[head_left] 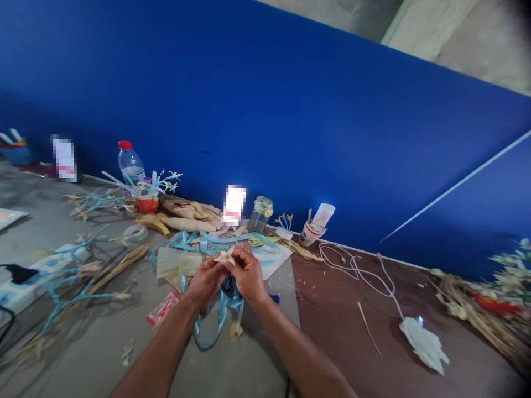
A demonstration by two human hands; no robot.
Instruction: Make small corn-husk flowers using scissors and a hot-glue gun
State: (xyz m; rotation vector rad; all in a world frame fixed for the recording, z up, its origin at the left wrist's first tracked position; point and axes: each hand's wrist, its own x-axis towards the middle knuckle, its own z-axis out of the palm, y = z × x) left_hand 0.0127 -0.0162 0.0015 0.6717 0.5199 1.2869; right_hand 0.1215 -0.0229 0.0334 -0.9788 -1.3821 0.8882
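Observation:
Between both hands, above the table, is a small pale flower-like piece (225, 256). My left hand (208, 279) pinches its left side with closed fingers. My right hand (248, 273) holds it from the right, thumb and fingers pressed together. The hands nearly touch each other. Light blue ribbon (219, 320) hangs and loops just below them, and more of it lies behind. Pale husk sheets (169, 263) lie left of my left hand. A red and white packet (164, 308) is beside my left forearm.
Behind stand a bottle (131, 166), a red cup (147, 203), a glass jar (261, 214) and a white cup (310, 232). Blue-stemmed flowers (62, 301) and a power strip (41, 276) lie left. A white cable (388, 282) and dried stalks (468, 309) are right.

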